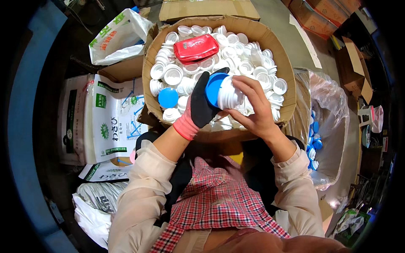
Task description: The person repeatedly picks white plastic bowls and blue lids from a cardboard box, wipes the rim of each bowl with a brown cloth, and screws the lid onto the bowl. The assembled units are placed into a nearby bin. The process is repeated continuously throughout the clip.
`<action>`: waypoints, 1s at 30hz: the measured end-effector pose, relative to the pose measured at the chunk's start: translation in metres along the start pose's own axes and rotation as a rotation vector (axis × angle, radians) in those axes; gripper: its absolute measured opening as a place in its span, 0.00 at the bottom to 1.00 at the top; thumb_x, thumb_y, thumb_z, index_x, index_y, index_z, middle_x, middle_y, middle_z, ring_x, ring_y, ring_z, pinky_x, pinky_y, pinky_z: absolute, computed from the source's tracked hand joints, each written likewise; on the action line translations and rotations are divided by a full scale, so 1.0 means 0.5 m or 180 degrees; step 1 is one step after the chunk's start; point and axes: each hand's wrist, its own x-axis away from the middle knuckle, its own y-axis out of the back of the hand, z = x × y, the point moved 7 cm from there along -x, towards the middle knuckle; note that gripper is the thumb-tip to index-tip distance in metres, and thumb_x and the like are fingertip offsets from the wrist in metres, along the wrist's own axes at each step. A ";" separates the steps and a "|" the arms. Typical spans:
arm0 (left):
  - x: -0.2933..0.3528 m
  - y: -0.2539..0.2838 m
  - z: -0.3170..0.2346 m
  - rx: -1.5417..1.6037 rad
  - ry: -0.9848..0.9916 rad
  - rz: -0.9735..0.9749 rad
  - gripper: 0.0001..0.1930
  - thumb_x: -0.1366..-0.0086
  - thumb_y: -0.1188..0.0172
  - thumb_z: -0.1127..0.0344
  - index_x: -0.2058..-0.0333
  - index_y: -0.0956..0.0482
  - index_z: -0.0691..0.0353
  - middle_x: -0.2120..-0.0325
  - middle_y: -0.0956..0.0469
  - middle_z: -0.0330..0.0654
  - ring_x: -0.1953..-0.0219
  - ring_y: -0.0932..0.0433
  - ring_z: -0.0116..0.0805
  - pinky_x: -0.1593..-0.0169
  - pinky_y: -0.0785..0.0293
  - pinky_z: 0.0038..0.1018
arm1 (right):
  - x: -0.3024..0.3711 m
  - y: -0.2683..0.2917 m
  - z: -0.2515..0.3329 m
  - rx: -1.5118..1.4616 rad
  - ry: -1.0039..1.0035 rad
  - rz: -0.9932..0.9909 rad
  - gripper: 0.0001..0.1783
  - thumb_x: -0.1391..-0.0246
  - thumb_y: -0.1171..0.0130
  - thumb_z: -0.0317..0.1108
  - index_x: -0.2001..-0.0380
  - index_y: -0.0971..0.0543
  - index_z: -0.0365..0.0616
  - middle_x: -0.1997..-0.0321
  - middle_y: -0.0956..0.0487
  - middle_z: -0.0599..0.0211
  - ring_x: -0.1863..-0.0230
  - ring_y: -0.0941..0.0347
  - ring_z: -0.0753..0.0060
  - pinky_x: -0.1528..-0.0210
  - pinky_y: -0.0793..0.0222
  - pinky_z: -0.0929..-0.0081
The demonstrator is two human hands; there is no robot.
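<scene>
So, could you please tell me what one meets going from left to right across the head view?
White printed sack → loose blue lid → gloved left hand → white jar with blue lid → bare right hand → clear plastic bag holding blue lids.

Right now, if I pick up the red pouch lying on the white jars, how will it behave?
The red pouch looks soft and glossy, so it would probably sag and feel a little slippery. It seems light, since it rests on the loose white jars without sinking in.
</scene>
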 end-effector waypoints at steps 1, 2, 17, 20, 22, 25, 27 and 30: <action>0.004 -0.002 0.009 -0.0249 -0.0024 0.0019 0.41 0.52 0.28 0.67 0.41 0.39 0.65 0.44 0.29 0.48 0.47 0.26 0.40 0.44 0.30 0.32 | 0.001 -0.005 -0.002 0.0087 0.0030 0.0026 0.35 0.62 0.29 0.27 0.46 0.29 0.39 0.45 0.30 0.53 0.45 0.32 0.50 0.45 0.34 0.62; 0.009 -0.002 0.013 -0.0503 -0.0082 0.0008 0.42 0.53 0.27 0.67 0.41 0.39 0.65 0.44 0.30 0.49 0.47 0.26 0.41 0.44 0.30 0.32 | 0.002 -0.010 -0.004 0.0173 0.0061 0.0054 0.36 0.62 0.29 0.27 0.46 0.29 0.39 0.46 0.30 0.53 0.46 0.32 0.50 0.46 0.33 0.62; 0.015 -0.007 -0.009 -0.0837 -0.0224 0.0063 0.47 0.56 0.26 0.71 0.38 0.44 0.62 0.43 0.32 0.50 0.46 0.28 0.45 0.44 0.30 0.34 | 0.003 -0.018 -0.004 0.0517 0.0052 0.0092 0.37 0.66 0.28 0.24 0.47 0.28 0.41 0.47 0.29 0.52 0.49 0.31 0.51 0.50 0.31 0.63; 0.020 -0.006 -0.012 -0.0707 -0.0196 -0.0008 0.42 0.49 0.29 0.68 0.38 0.43 0.62 0.43 0.31 0.47 0.47 0.28 0.38 0.45 0.30 0.31 | 0.003 -0.019 -0.003 0.0536 0.0103 0.0068 0.37 0.66 0.29 0.24 0.47 0.28 0.41 0.47 0.29 0.53 0.49 0.31 0.51 0.51 0.30 0.63; 0.018 -0.012 0.006 0.0167 0.0550 0.0073 0.38 0.45 0.32 0.65 0.38 0.41 0.62 0.45 0.30 0.44 0.48 0.28 0.33 0.45 0.30 0.29 | 0.009 -0.025 -0.008 0.0556 0.0089 0.0056 0.37 0.66 0.28 0.25 0.47 0.28 0.42 0.47 0.30 0.53 0.48 0.32 0.50 0.49 0.31 0.62; 0.007 -0.019 0.006 0.1083 0.1196 0.0133 0.34 0.41 0.35 0.62 0.38 0.38 0.62 0.47 0.30 0.41 0.50 0.29 0.27 0.47 0.30 0.26 | 0.008 -0.019 -0.015 0.0519 -0.0036 0.0212 0.38 0.66 0.27 0.28 0.46 0.29 0.43 0.45 0.31 0.54 0.45 0.35 0.49 0.46 0.34 0.61; -0.001 -0.017 0.000 0.1399 0.1255 0.0089 0.34 0.41 0.35 0.64 0.38 0.37 0.63 0.48 0.29 0.41 0.50 0.29 0.27 0.47 0.30 0.24 | 0.001 -0.006 -0.030 -0.0049 -0.0515 0.0040 0.41 0.66 0.25 0.34 0.44 0.30 0.43 0.42 0.34 0.56 0.40 0.39 0.51 0.41 0.39 0.60; -0.002 -0.029 -0.019 0.1478 0.1354 0.0335 0.34 0.41 0.35 0.64 0.38 0.37 0.64 0.47 0.29 0.41 0.49 0.29 0.27 0.46 0.31 0.24 | 0.038 -0.017 -0.119 -0.1641 -0.1632 0.0386 0.45 0.62 0.25 0.37 0.40 0.34 0.39 0.43 0.29 0.57 0.41 0.33 0.60 0.40 0.36 0.64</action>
